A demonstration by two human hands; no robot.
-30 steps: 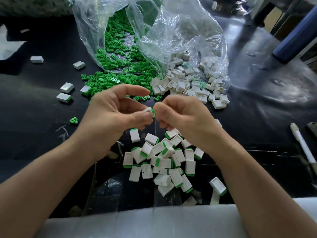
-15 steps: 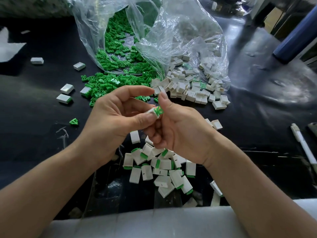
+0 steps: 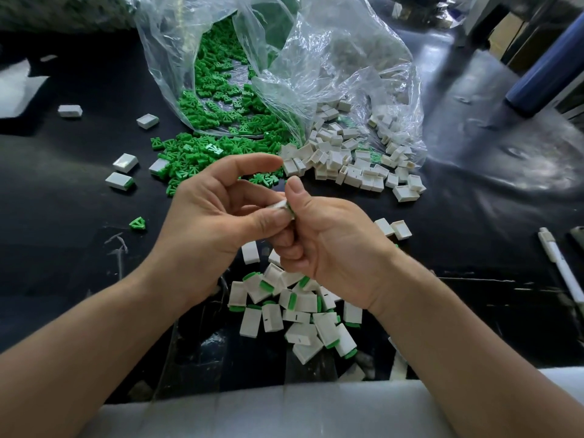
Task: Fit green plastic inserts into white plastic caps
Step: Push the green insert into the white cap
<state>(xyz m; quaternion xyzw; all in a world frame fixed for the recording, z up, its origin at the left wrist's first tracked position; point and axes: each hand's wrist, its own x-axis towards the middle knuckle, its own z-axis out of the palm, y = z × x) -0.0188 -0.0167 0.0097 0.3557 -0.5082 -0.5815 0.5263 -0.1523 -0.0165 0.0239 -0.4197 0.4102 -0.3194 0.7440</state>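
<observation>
We pinch one white cap (image 3: 280,206) in our left hand (image 3: 218,216) above the near assembled pile (image 3: 294,311) while our right hand (image 3: 328,238) thumbs its green insert (image 3: 291,212) home (barely visible), which, if skewed, could jam or pop loose.

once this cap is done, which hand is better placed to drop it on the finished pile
Probably the left hand: its thumb and fingers pinch the white cap, while the right hand only presses the green insert in with its thumb. The finished pile lies just below both hands.
</observation>
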